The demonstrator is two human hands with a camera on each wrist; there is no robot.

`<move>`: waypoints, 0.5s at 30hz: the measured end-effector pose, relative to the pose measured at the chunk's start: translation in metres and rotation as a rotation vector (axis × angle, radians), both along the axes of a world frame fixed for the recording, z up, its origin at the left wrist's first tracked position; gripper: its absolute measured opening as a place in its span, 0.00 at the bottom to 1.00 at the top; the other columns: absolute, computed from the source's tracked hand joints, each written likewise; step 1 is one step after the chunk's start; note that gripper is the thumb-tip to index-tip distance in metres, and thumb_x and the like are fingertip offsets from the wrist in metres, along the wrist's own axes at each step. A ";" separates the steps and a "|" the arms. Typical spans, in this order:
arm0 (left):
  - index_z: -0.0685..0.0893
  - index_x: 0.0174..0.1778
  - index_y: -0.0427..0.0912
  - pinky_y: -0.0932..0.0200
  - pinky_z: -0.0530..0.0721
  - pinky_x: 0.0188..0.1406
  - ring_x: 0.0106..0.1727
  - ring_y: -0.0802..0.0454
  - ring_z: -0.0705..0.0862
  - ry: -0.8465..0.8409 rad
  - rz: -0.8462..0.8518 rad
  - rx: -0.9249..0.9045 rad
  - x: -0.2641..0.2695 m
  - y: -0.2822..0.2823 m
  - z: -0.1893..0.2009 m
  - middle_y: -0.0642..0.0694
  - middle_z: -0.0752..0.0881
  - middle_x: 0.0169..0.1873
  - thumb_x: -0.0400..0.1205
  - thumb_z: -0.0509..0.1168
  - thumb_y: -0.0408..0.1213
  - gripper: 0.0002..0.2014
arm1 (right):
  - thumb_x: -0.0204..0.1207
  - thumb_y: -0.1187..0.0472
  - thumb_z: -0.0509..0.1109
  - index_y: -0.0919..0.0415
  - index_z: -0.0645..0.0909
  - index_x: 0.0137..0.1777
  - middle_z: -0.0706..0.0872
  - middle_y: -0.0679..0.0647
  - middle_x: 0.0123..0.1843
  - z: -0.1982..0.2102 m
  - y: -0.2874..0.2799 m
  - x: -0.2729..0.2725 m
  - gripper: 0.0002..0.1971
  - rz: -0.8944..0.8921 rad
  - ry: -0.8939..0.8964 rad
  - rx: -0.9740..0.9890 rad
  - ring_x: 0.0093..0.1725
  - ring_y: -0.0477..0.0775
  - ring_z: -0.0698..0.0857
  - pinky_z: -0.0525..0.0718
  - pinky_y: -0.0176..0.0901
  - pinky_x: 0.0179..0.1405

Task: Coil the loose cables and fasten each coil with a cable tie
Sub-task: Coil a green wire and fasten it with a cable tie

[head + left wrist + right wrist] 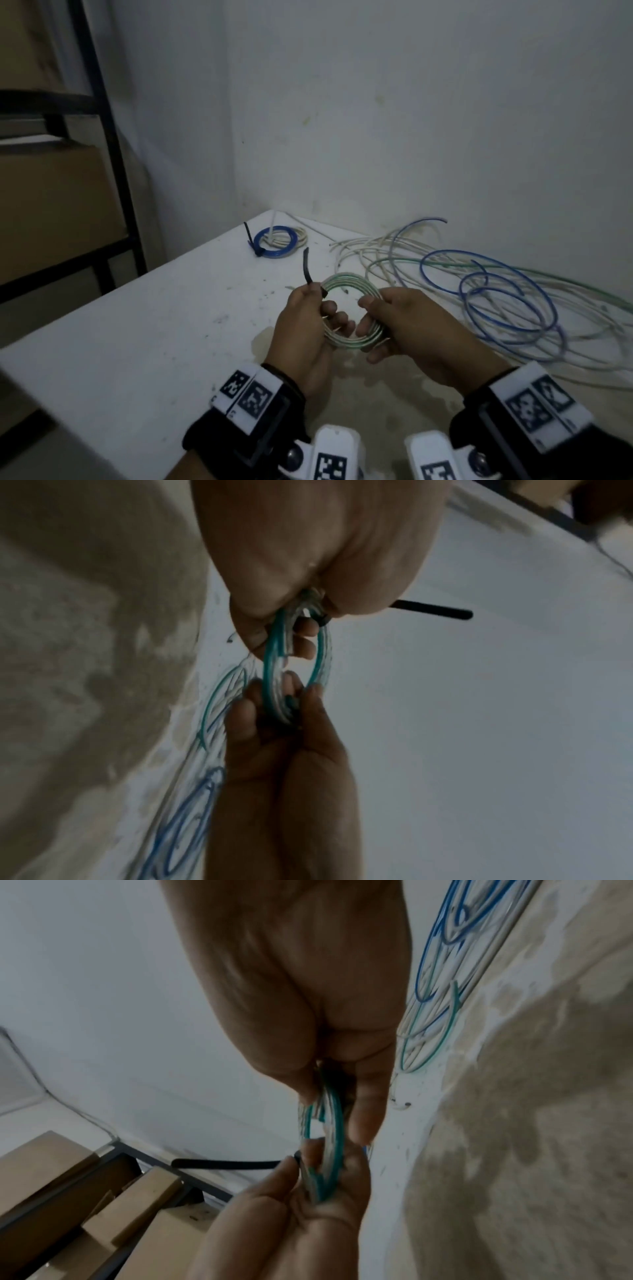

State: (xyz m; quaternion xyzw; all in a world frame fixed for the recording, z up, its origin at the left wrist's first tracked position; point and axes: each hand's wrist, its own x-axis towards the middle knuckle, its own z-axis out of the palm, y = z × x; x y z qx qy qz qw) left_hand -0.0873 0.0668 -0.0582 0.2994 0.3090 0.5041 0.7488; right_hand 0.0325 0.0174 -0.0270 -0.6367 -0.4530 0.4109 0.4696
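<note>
Above the table's (pixel 144 342) middle, my left hand (pixel 301 329) pinches the black cable tie (pixel 307 265) on a light, springy green-and-white cable coil (pixel 352 311), my right hand (pixel 407 329) gripping its opposite side.

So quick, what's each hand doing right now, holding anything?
Left hand: grips the green-and-white coil and pinches the black cable tie on it.
Right hand: grips the same coil's other side.
</note>
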 end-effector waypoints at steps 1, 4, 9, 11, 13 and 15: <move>0.74 0.56 0.39 0.55 0.80 0.34 0.28 0.52 0.74 -0.068 0.000 -0.040 -0.002 0.002 0.000 0.45 0.74 0.28 0.88 0.54 0.39 0.08 | 0.84 0.61 0.62 0.70 0.80 0.41 0.85 0.59 0.30 -0.002 0.005 -0.003 0.14 -0.013 -0.005 0.004 0.24 0.55 0.82 0.85 0.46 0.25; 0.77 0.57 0.38 0.54 0.79 0.40 0.34 0.50 0.78 -0.120 -0.012 -0.068 -0.012 0.010 0.002 0.43 0.78 0.33 0.86 0.56 0.40 0.10 | 0.84 0.62 0.61 0.73 0.79 0.46 0.85 0.59 0.29 -0.004 0.017 -0.006 0.13 -0.032 0.026 -0.008 0.23 0.56 0.81 0.84 0.43 0.23; 0.86 0.52 0.37 0.47 0.80 0.59 0.47 0.45 0.83 0.028 -0.081 0.014 -0.032 0.018 0.003 0.38 0.86 0.42 0.83 0.59 0.29 0.10 | 0.83 0.63 0.62 0.72 0.79 0.47 0.85 0.60 0.31 0.004 0.032 0.002 0.11 0.033 -0.033 -0.051 0.23 0.56 0.80 0.81 0.41 0.20; 0.87 0.48 0.44 0.50 0.83 0.54 0.44 0.48 0.85 0.199 -0.119 0.120 -0.040 0.025 0.002 0.41 0.89 0.42 0.82 0.60 0.27 0.12 | 0.84 0.62 0.63 0.71 0.80 0.46 0.85 0.59 0.31 0.008 0.037 0.007 0.12 0.075 -0.118 -0.071 0.22 0.55 0.80 0.80 0.41 0.20; 0.85 0.54 0.48 0.53 0.86 0.48 0.43 0.49 0.86 0.326 -0.143 0.205 -0.047 0.034 0.003 0.42 0.91 0.44 0.83 0.62 0.27 0.12 | 0.84 0.60 0.62 0.71 0.79 0.45 0.86 0.58 0.31 0.012 0.042 0.011 0.13 0.133 -0.196 -0.100 0.21 0.54 0.79 0.78 0.40 0.20; 0.84 0.59 0.44 0.53 0.89 0.48 0.44 0.48 0.87 0.413 -0.177 0.253 -0.054 0.042 0.001 0.39 0.91 0.46 0.82 0.64 0.28 0.12 | 0.84 0.60 0.62 0.71 0.79 0.45 0.85 0.58 0.31 0.015 0.048 0.013 0.13 0.191 -0.246 -0.133 0.22 0.53 0.79 0.77 0.40 0.20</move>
